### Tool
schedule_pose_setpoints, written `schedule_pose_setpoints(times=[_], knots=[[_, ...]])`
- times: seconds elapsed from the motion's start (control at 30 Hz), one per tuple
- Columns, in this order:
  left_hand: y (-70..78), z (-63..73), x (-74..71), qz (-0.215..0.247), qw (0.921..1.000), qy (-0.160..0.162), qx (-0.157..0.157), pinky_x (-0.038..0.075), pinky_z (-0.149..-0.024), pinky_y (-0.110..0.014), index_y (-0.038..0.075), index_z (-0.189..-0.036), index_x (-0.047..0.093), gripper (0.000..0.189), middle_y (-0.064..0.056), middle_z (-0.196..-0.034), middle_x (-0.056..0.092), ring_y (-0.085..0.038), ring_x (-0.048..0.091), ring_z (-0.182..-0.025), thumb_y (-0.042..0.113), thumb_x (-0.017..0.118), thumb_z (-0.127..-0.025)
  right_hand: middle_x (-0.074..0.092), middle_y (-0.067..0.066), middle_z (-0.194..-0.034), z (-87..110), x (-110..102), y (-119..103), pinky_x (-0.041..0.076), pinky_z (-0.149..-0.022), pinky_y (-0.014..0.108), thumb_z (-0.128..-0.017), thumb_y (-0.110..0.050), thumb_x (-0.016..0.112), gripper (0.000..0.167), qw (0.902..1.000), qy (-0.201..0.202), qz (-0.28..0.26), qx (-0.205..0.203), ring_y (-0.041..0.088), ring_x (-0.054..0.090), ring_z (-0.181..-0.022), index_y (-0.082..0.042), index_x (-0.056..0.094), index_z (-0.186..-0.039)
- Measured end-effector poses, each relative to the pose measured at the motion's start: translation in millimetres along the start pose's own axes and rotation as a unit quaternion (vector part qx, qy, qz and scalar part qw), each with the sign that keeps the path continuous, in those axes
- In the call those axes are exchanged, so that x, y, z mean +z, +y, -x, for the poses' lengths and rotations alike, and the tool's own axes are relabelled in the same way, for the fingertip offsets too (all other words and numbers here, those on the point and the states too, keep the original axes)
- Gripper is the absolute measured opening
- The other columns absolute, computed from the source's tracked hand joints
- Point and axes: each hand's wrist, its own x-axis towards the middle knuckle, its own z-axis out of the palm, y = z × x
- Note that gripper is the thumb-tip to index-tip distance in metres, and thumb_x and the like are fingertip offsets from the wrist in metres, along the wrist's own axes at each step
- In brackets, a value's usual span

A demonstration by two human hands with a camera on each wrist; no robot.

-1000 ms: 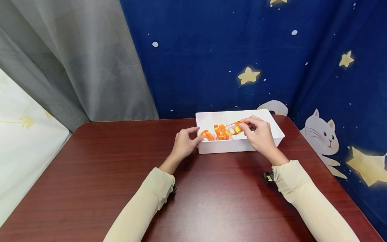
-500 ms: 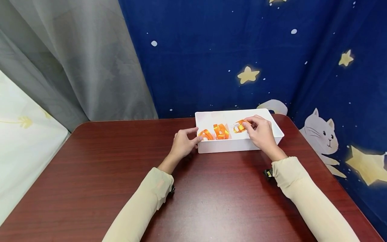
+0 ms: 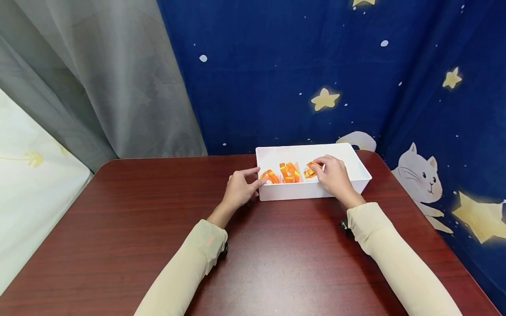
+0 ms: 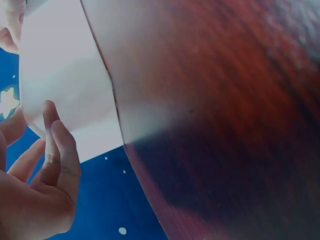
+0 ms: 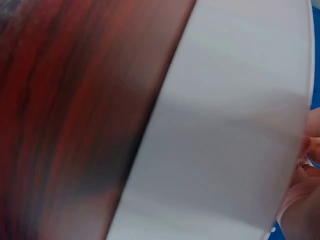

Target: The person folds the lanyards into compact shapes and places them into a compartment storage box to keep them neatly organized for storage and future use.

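Note:
A white rectangular box [image 3: 296, 191] stands at the back of the table, with coiled orange ribbons inside. My left hand [image 3: 239, 188] holds the box's left end, thumb over the near corner of the rim and index finger at the left rim. In the left wrist view, other fingers of the left hand [image 4: 52, 165] lie by the outer wall. My right hand [image 3: 334, 174] reaches over the front rim and pinches a coiled orange ribbon [image 3: 309, 171] between thumb and fingers. To its left sit a second orange ribbon coil [image 3: 289, 172] and a third coil [image 3: 270, 177], partly behind the rim.
The dark red-brown wooden table [image 3: 138, 228] has rounded back corners. Behind it hang a grey curtain [image 3: 118, 87] and a blue starry curtain [image 3: 269, 79]. The box's right part lies beyond my right hand.
My right hand lifted its ribbon coil clear of the middle coil, shifted right, then came slightly back left and lower, still pinching it. The left hand stayed on the box.

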Motion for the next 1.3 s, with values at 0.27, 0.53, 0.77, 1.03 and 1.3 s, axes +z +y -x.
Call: schedule_pose_setpoints(times=[0.27,0.53,0.77,1.03,1.3], knots=[[-2.8,0.0,1.1,0.013,0.9999,0.004,0.009,0.046,-0.042,-0.027,0.012,-0.134,0.064,0.050,-0.006,-0.071,0.070,-0.029,0.071,-0.061,0.024,0.078,-0.088,0.071,0.023,-0.101,-0.2,4.3,0.1,0.045,-0.079,0.048,-0.092,-0.012,0.069,0.020,0.9992,-0.029,0.008,0.027,0.034,0.059,-0.084,0.005,0.074,-0.102],[-3.1,0.6,0.2,0.016,0.9998,0.006,0.011,0.044,-0.042,-0.026,0.012,-0.135,0.064,0.048,-0.008,-0.080,0.071,-0.028,0.071,-0.061,0.021,0.077,-0.089,0.070,0.019,-0.099,-5.7,2.5,-3.5,0.045,-0.085,0.051,-0.090,-0.016,0.071,0.023,0.9950,-0.075,0.018,0.063,0.037,0.060,-0.091,0.002,0.074,-0.104],[-2.1,0.8,0.3,0.014,0.9998,0.005,0.011,0.045,-0.042,-0.026,0.011,-0.135,0.063,0.049,-0.007,-0.069,0.069,-0.029,0.070,-0.060,0.021,0.077,-0.089,0.067,0.014,-0.089,-6.1,1.6,-4.8,0.042,-0.072,0.040,-0.085,-0.029,0.079,0.040,0.9920,-0.088,0.021,0.089,0.031,0.057,-0.082,0.001,0.072,-0.111],[-3.1,1.6,1.0,0.013,0.9999,0.003,0.011,0.045,-0.041,-0.027,0.012,-0.134,0.064,0.048,-0.006,-0.071,0.070,-0.030,0.070,-0.060,0.023,0.077,-0.089,0.066,0.013,-0.091,-3.1,1.5,-3.9,0.040,-0.072,0.038,-0.086,-0.028,0.078,0.040,0.9898,-0.098,0.016,0.103,0.030,0.055,-0.083,0.000,0.071,-0.114],[-2.9,2.0,1.6,0.017,0.9998,0.001,0.014,0.046,-0.040,-0.028,0.011,-0.134,0.064,0.049,-0.005,-0.064,0.068,-0.030,0.070,-0.059,0.023,0.077,-0.089,0.066,0.013,-0.090,-0.9,1.9,-3.4,0.039,-0.071,0.037,-0.088,-0.025,0.076,0.035,0.9903,-0.092,0.018,0.103,0.030,0.054,-0.081,0.000,0.071,-0.113]])
